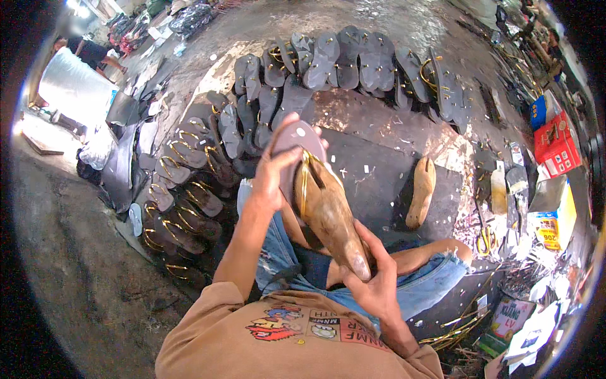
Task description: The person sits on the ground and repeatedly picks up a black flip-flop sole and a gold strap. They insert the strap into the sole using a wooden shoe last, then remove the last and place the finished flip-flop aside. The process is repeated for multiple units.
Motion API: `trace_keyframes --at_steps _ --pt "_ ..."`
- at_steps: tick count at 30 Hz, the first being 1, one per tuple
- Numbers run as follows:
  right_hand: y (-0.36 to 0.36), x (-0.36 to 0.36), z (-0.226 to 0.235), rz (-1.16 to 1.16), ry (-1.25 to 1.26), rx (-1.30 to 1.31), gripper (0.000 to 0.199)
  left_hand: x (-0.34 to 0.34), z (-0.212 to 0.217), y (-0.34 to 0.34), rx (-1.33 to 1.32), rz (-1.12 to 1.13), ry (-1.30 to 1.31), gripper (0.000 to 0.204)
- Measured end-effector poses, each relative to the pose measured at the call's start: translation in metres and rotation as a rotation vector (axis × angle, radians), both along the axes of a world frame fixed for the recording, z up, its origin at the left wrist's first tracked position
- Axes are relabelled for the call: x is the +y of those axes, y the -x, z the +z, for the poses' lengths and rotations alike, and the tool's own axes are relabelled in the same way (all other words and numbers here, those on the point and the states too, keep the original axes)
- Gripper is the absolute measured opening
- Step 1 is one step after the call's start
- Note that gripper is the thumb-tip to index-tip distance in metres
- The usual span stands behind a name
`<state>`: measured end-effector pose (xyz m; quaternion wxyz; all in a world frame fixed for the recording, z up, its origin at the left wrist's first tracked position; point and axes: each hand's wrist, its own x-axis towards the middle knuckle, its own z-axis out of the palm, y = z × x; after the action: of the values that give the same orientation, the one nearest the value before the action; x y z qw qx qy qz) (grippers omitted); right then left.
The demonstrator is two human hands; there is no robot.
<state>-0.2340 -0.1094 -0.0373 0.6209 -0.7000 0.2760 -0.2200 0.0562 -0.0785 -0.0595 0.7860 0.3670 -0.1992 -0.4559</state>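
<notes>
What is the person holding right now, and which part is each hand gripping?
A wooden shoe last with a dark sandal sole on it. The left hand grips the sole's upper end; the right hand holds the last's lower tip.

Single view: a head-worn fisheye camera looks steeply down from above the seated person; the hands (278, 170) and lap sit close beneath the lens at centre. The floor (82, 265) spreads outward; straight edges bend toward the dark circular rim.
</notes>
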Motion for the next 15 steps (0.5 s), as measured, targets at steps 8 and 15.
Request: trace_keyframes --at_steps 8,15 --pt "-0.007 0.030 -0.007 -0.118 -0.209 -0.099 0.077 -0.004 0.013 0.028 0.114 0.130 -0.080 0.061" --pt "-0.028 0.015 -0.031 -0.226 -0.009 -0.190 0.078 -0.005 -0.002 0.052 0.098 -0.052 -0.055 0.076"
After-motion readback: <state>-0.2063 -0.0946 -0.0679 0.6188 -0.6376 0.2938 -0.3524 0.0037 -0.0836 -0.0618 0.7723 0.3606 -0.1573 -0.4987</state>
